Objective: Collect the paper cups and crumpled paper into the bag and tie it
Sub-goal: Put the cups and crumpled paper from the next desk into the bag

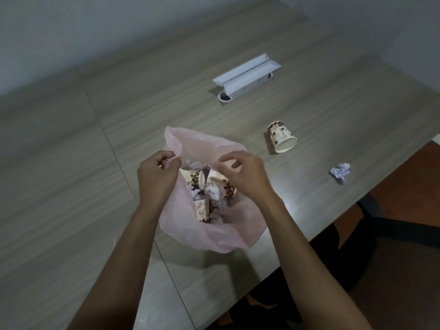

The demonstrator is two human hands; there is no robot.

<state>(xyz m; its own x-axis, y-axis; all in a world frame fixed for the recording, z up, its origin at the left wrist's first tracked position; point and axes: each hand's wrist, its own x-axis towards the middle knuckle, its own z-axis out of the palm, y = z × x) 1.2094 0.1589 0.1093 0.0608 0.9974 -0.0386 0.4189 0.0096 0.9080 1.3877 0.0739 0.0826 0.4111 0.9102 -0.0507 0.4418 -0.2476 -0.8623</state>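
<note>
Table (R edge): cup, paper

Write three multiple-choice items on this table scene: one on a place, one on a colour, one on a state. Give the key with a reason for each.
1. Where does the paper cup outside the bag lie?
A. On the table, to the right of the bag
B. Inside the white cable box
C. On the floor

2. What colour is the bag?
A. Black
B. Pale pink
C. Green

3. What state is the bag's mouth in?
A. Tied in a knot
B. Open, held at its rim by both hands
C. Folded flat and empty

Key:
1 A: the cup lies on its side on the table, with a crumpled paper further right.
2 B: the thin plastic is translucent pink.
3 B: the left hand and right hand pinch the rim, and cups and paper show inside.
</note>
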